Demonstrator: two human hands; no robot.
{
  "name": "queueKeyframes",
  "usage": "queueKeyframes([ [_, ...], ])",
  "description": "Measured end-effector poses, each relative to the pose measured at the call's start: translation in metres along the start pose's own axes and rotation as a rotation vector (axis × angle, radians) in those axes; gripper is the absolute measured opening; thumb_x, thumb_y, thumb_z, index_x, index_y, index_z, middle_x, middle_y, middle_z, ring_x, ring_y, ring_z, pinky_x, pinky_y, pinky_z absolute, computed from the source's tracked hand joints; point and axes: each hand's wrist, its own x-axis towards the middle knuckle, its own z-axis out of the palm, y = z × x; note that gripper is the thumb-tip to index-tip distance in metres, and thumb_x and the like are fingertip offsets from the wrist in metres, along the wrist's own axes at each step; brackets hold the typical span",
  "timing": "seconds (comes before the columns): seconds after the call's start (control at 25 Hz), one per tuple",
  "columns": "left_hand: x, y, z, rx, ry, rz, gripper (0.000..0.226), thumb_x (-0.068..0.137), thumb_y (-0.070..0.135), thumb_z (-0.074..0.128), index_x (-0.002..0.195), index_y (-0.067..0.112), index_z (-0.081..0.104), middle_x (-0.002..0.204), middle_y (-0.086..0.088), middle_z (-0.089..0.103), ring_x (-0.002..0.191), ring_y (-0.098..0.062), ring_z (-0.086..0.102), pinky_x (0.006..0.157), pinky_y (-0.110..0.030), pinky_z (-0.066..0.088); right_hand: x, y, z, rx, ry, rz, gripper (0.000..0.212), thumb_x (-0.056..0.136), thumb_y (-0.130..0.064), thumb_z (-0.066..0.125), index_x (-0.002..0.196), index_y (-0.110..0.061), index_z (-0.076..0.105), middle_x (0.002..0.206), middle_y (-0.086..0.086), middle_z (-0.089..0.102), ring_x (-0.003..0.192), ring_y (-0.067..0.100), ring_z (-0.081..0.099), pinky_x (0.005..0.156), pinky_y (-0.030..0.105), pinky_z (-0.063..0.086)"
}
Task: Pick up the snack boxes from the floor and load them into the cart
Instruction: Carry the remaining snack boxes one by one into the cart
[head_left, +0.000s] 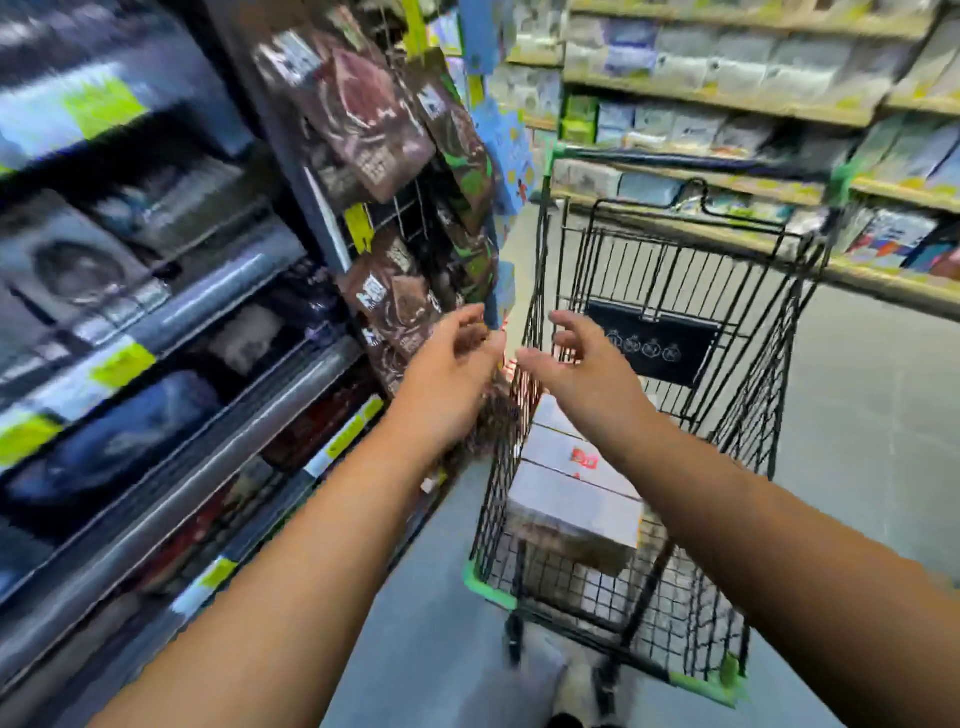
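A black wire shopping cart (685, 270) with green corner guards stands in the aisle ahead of me, right of centre. Inside its basket lie pale cardboard snack boxes (571, 499), one with red print on top. My left hand (447, 358) reaches forward just left of the cart's near side, fingers spread and nothing in it. My right hand (582, 364) hovers over the cart's left rim above the boxes, fingers apart and empty. The picture is motion-blurred.
Brown snack bags (374, 119) hang on a rack close to my left hand. Dark shelves with yellow price tags (124, 364) line the left side. Stocked shelves (727, 78) run along the right and back. Grey floor (857, 415) lies right of the cart.
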Motion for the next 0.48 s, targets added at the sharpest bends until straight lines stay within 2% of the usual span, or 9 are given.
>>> queueKeyframes([
  [0.12, -0.054, 0.023, -0.082, -0.076, 0.154, 0.111, 0.037, 0.087, 0.043, 0.058, 0.122, 0.034, 0.053, 0.123, 0.005, 0.062, 0.103, -0.004, 0.06, 0.098, -0.032, 0.047, -0.046, -0.071, 0.044, 0.098, -0.115, -0.126, 0.051, 0.081, -0.041, 0.072, 0.127, -0.036, 0.052, 0.121, -0.008, 0.056, 0.103, 0.014, 0.059, 0.093, 0.031, 0.047],
  [0.2, -0.1, 0.029, -0.137, -0.135, 0.232, 0.101, 0.029, 0.094, 0.034, 0.058, 0.122, 0.035, 0.051, 0.123, 0.006, 0.059, 0.106, -0.006, 0.06, 0.098, -0.032, 0.048, -0.084, -0.109, 0.083, 0.169, -0.207, -0.187, 0.049, 0.068, -0.055, 0.073, 0.112, -0.051, 0.054, 0.116, -0.01, 0.059, 0.106, 0.013, 0.061, 0.099, 0.042, 0.048],
  [0.32, -0.179, 0.031, -0.212, -0.123, 0.384, 0.13, 0.031, 0.097, 0.025, 0.054, 0.127, 0.029, 0.048, 0.118, 0.008, 0.057, 0.093, 0.005, 0.059, 0.09, -0.029, 0.049, -0.149, -0.159, 0.141, 0.243, -0.395, -0.236, 0.052, 0.059, -0.062, 0.069, 0.108, -0.056, 0.053, 0.121, -0.013, 0.057, 0.115, 0.012, 0.057, 0.1, 0.048, 0.047],
  [0.4, -0.233, 0.028, -0.26, -0.116, 0.511, 0.144, 0.028, 0.097, 0.026, 0.054, 0.124, 0.031, 0.049, 0.112, 0.013, 0.058, 0.094, 0.0, 0.061, 0.089, -0.032, 0.049, -0.196, -0.189, 0.179, 0.299, -0.518, -0.263, 0.047, 0.069, -0.053, 0.072, 0.112, -0.053, 0.053, 0.122, -0.012, 0.055, 0.113, 0.014, 0.058, 0.096, 0.049, 0.05],
  [0.48, -0.286, 0.024, -0.302, -0.126, 0.639, 0.128, 0.025, 0.096, 0.03, 0.056, 0.121, 0.033, 0.051, 0.113, 0.013, 0.059, 0.105, -0.01, 0.06, 0.096, -0.037, 0.049, -0.238, -0.21, 0.217, 0.339, -0.645, -0.266, 0.035, 0.082, -0.04, 0.071, 0.111, -0.051, 0.054, 0.124, -0.01, 0.055, 0.11, 0.016, 0.06, 0.09, 0.049, 0.053],
])
